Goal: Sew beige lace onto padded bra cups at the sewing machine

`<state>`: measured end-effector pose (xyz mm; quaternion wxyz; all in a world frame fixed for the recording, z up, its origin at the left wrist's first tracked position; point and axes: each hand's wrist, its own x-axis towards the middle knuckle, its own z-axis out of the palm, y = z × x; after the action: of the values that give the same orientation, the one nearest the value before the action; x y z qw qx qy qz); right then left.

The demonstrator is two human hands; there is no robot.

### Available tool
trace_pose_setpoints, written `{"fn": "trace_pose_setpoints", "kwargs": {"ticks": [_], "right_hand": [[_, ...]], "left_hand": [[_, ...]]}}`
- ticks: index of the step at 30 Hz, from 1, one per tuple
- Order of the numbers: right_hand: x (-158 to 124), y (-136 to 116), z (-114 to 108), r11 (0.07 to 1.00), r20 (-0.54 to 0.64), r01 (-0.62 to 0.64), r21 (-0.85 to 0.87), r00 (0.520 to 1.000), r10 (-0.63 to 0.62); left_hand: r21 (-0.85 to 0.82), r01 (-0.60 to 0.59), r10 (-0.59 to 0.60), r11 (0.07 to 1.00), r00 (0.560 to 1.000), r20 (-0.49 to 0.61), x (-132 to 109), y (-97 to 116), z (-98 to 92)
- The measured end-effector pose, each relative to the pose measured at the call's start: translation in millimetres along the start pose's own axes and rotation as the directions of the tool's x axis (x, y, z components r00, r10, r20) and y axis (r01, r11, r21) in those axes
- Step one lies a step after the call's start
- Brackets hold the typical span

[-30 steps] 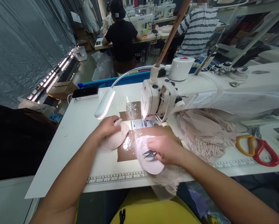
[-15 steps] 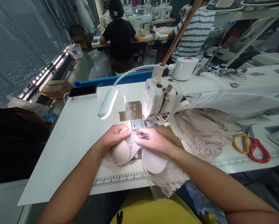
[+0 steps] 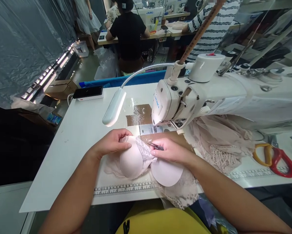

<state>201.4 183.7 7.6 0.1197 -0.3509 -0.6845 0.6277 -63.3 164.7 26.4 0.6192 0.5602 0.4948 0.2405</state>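
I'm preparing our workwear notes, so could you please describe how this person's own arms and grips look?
The left forearm and right forearm are bare, with no sleeve, cable or marking showing. The left grip and right grip are ungloved human hands; I can make out no ring, watch or bracelet.

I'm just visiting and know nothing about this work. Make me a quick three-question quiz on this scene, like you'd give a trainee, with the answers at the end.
1. True or false: the left hand grips the upper part of a padded cup.

2. Multiple choice: what does the right hand hold?
A) a phone
B) small metal snips
C) red-handled scissors

3. Fill in the blank: in the picture, the lamp is to the ____ of the sewing machine head.

Key: 1. True. 2. B. 3. left.
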Motion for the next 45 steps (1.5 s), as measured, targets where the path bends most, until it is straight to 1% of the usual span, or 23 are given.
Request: {"fn": "trace_pose_setpoints", "kwargs": {"ticks": [1,2,4,5,7,10,13,16,20,22,24,27,30,33,36,39,45], "right_hand": [[1,0,0,1.000,-0.022,0.025,-0.011,0.999,-0.025],[2,0,1,0.998,-0.068,0.058,-0.018,0.996,-0.059],[7,1,3,0.990,-0.181,0.138,-0.025,0.973,-0.140],[9,1,5,0.985,-0.218,0.170,-0.027,0.961,-0.172],[12,1,9,0.980,-0.235,0.199,-0.023,0.952,-0.199],[13,-2,13,0.980,-0.229,0.193,-0.038,0.953,-0.197],[11,-5,14,0.972,-0.257,0.225,-0.064,0.937,-0.234],[10,-7,14,0.962,-0.254,0.262,-0.080,0.928,-0.274],[10,-7,14,0.949,-0.276,0.298,-0.099,0.909,-0.314],[9,-4,13,0.948,-0.319,0.292,-0.124,0.893,-0.317],[9,0,10,0.952,-0.349,0.264,-0.154,0.887,-0.302],[6,2,4,0.950,-0.332,0.234,-0.205,0.897,-0.292],[4,0,-1,0.938,-0.302,0.258,-0.231,0.897,-0.321],[4,-3,-1,0.940,-0.262,0.288,-0.183,0.907,-0.329],[4,-5,2,0.956,-0.243,0.249,-0.152,0.929,-0.281],[5,-7,4,0.961,-0.256,0.211,-0.179,0.933,-0.253],[6,-12,9,0.952,-0.260,0.253,-0.174,0.921,-0.292]], "left_hand": [[0.011,-0.019,0.019,1.000,1.000,-0.005,0,1,3.2],[0.027,-0.038,0.038,0.999,0.999,-0.008,1,3,6.8],[0.069,-0.066,0.068,0.995,0.998,-0.019,2,5,14.5],[0.091,-0.079,0.082,0.993,0.996,-0.023,3,6,18.5],[0.136,-0.103,0.108,0.985,0.994,-0.032,4,8,26.1],[0.194,-0.139,0.152,0.971,0.987,-0.057,7,8,35.1],[0.212,-0.147,0.170,0.966,0.981,-0.095,10,7,40.5],[0.174,-0.121,0.140,0.977,0.985,-0.100,12,5,42.8],[0.062,-0.050,0.053,0.997,0.997,-0.062,12,4,41.8],[-0.006,-0.020,0.020,1.000,0.999,-0.036,11,5,40.4],[-0.064,0.011,-0.013,0.998,0.999,-0.037,9,5,39.5],[-0.119,0.041,-0.051,0.992,0.995,-0.081,9,7,40.2],[-0.146,0.042,-0.059,0.988,0.992,-0.115,9,7,42.2],[-0.154,0.020,-0.042,0.988,0.989,-0.143,10,5,43.4],[-0.148,-0.016,-0.009,0.989,0.987,-0.163,12,2,43.3],[-0.139,-0.038,0.018,0.990,0.989,-0.144,14,0,43.7],[-0.146,-0.033,0.024,0.989,0.998,-0.061,15,-1,46.8]]}}
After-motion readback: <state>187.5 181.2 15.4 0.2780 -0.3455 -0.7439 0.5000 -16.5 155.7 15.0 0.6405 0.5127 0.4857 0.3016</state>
